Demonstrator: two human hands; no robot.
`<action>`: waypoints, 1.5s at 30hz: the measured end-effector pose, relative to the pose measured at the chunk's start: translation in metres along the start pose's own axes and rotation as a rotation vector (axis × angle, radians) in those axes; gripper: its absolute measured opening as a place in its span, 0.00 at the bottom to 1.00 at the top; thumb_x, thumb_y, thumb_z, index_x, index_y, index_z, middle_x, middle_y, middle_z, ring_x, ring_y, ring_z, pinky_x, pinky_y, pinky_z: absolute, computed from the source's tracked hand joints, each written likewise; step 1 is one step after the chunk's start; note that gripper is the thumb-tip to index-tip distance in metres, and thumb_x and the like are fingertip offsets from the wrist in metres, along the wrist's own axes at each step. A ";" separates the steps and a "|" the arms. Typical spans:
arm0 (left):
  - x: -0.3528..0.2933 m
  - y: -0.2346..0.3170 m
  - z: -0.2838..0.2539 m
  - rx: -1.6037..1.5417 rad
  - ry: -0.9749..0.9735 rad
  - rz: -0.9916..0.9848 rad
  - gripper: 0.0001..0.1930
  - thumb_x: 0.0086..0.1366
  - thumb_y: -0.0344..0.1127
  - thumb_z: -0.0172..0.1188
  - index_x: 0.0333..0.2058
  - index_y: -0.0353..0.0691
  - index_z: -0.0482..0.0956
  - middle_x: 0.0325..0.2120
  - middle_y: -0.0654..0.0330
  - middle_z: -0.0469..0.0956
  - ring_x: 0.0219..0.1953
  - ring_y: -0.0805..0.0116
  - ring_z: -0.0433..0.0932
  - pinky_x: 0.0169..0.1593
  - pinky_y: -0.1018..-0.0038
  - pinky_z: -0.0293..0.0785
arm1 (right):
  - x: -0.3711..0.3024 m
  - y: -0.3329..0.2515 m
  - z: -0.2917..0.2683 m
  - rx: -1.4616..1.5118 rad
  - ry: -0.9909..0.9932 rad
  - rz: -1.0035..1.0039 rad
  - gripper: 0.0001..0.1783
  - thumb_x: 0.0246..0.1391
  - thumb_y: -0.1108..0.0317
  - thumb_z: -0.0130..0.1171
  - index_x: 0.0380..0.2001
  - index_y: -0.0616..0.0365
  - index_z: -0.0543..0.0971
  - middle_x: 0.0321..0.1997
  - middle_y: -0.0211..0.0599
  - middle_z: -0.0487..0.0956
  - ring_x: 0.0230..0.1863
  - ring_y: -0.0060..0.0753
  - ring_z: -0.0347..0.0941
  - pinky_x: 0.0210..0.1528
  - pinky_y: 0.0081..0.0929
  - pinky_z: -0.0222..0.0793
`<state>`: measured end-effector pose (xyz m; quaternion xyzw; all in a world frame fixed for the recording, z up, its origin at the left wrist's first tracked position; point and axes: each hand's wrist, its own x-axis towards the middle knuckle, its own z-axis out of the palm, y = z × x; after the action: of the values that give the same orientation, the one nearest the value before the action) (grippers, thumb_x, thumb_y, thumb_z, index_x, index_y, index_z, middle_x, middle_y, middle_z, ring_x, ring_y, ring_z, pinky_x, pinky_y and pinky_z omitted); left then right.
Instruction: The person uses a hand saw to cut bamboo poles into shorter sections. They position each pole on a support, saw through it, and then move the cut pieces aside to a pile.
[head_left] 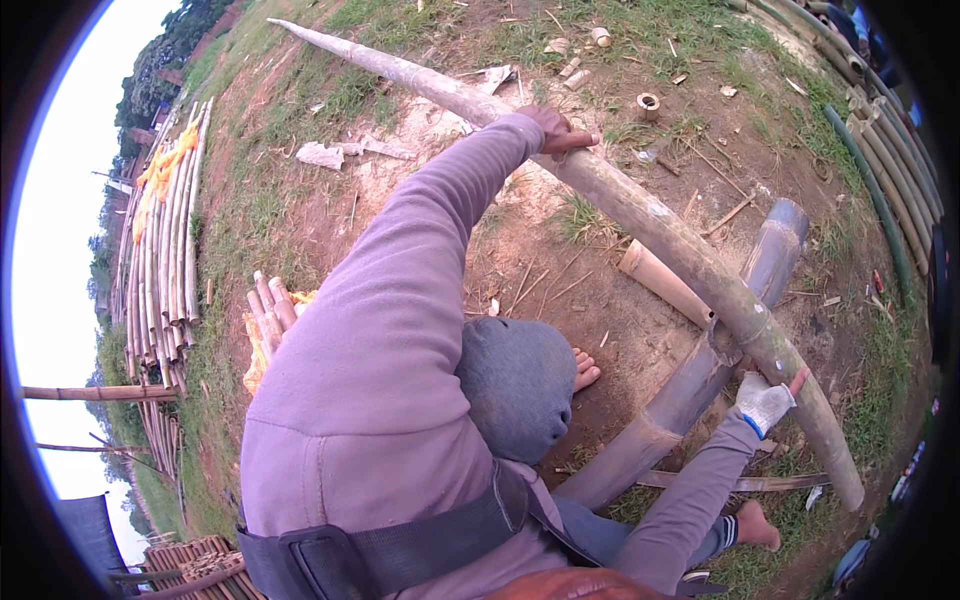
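Note:
A long bamboo pole point(640, 212) runs slantwise from the far left to the near right. My bare left hand point(556, 131) is closed over its upper part, one finger stretched along it. Farther down, my right hand point(765, 402), in a white glove with a blue cuff, grips the pole's side near its thick end. Beneath, the pole crosses a thick grey bamboo log point(640, 432) lying on the ground, touching or just over a notch in it. A shorter pale bamboo piece point(664, 284) lies beside that log, its far end partly behind the pole.
Bamboo poles point(165, 240) with orange cloth are stacked at left; more poles point(890, 180) lie at far right. Short bamboo offcuts point(648, 106) and pale scraps point(322, 155) dot the dirt and grass. My knee point(520, 390) and bare foot point(757, 527) are close to the log.

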<state>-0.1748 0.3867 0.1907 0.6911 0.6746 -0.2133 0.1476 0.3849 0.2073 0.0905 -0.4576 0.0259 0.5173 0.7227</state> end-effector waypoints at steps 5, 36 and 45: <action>-0.075 0.048 0.010 0.066 -0.123 0.247 0.54 0.65 0.90 0.33 0.37 0.42 0.90 0.24 0.55 0.81 0.28 0.63 0.81 0.31 0.58 0.71 | -0.076 -0.032 -0.071 -0.351 0.294 -0.666 0.50 0.60 0.44 0.71 0.77 0.51 0.61 0.75 0.53 0.66 0.73 0.55 0.65 0.76 0.63 0.61; -0.200 0.125 0.043 -0.146 -0.172 0.514 0.50 0.44 0.81 0.74 0.48 0.37 0.86 0.37 0.44 0.88 0.45 0.43 0.88 0.50 0.54 0.81 | -0.032 -0.275 -0.247 -0.006 0.355 -0.376 0.39 0.63 0.37 0.61 0.66 0.56 0.73 0.66 0.48 0.77 0.65 0.52 0.74 0.69 0.51 0.70; -0.062 0.041 0.017 -0.245 -0.004 0.381 0.51 0.44 0.75 0.77 0.54 0.32 0.84 0.40 0.44 0.88 0.44 0.53 0.88 0.50 0.60 0.82 | 0.063 -0.184 -0.112 0.147 0.283 -0.326 0.41 0.52 0.41 0.75 0.64 0.46 0.72 0.60 0.39 0.77 0.58 0.47 0.76 0.66 0.53 0.71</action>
<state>-0.1356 0.3221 0.2031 0.7823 0.5527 -0.0994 0.2696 0.6053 0.1674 0.1100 -0.4700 0.0900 0.3209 0.8173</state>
